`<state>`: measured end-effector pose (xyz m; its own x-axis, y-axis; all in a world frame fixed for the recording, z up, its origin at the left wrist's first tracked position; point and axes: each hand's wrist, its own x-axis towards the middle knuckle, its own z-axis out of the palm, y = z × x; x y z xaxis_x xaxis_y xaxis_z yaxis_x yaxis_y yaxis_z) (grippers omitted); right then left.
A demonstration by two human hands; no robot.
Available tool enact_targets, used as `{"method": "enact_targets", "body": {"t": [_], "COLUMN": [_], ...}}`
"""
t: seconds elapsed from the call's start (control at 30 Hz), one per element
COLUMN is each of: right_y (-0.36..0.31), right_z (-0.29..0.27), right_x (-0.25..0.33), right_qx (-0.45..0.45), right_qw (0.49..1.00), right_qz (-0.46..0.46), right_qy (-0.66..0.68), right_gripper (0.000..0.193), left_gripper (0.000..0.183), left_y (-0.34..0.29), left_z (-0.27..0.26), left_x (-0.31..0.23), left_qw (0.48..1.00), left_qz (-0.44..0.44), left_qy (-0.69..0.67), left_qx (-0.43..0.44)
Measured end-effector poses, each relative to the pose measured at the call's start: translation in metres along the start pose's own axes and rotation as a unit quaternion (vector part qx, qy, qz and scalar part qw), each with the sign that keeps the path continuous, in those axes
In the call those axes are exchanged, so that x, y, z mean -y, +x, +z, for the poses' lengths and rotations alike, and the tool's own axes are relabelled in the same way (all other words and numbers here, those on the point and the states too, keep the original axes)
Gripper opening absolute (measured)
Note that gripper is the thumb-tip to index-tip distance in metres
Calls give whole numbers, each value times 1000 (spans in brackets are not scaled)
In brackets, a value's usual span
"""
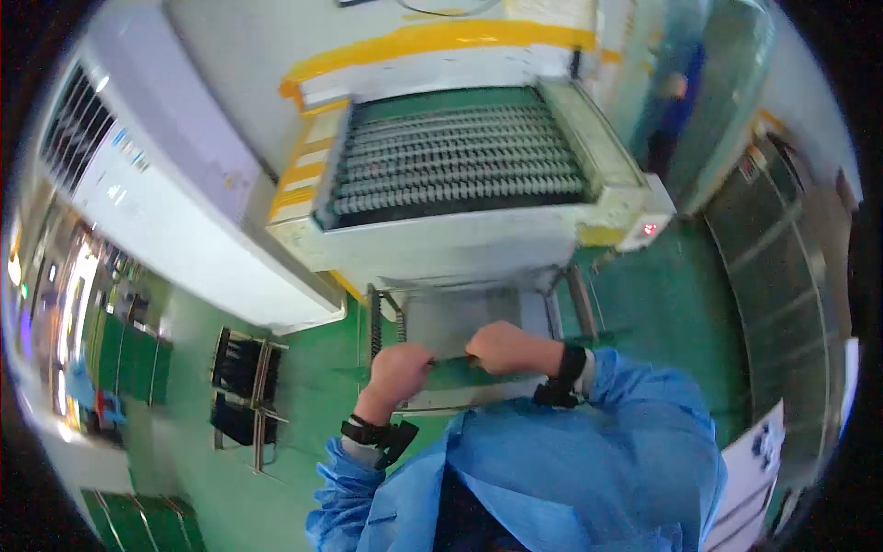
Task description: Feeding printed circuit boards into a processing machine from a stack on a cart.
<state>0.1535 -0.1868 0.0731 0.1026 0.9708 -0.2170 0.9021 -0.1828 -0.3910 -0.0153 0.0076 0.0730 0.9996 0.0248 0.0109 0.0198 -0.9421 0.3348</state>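
Note:
Both of my hands are closed side by side in front of my body, knuckles up. My left hand [398, 370] and my right hand [513, 350] pinch a thin, dark-edged sheet [451, 366], blurred and partly see-through. Its full outline cannot be made out. Beyond and below the hands stands a metal rack [555, 317] with a grey panel [460, 317] in it. Past that is a white machine [451, 244] with a bed of ribbed rollers [451, 161].
On the left stands a tall white cabinet unit [184, 212] with a vent grille. A small rack with black items [244, 391] rests on the green floor [317, 423]. To the right are grey metal panels [773, 239] and plastic curtains with a person [676, 101] behind them.

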Motion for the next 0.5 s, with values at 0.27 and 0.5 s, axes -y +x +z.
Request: {"method": "enact_targets", "body": {"t": [0.27, 0.5], "right_y": [-2, -11], "right_z": [9, -20], "right_x": [-9, -6], "right_qx": [-105, -133], "right_qw": [993, 989], "right_qz": [-51, -60], "right_qy": [7, -4], "right_gripper": [18, 20], "left_gripper": [13, 15], "left_y": [11, 17], "left_z": [-28, -57], "left_x": [-18, -33], "left_qw": [1000, 1000], "left_qz": [6, 19], "left_qy": [21, 15], "left_qx": [10, -12]}}
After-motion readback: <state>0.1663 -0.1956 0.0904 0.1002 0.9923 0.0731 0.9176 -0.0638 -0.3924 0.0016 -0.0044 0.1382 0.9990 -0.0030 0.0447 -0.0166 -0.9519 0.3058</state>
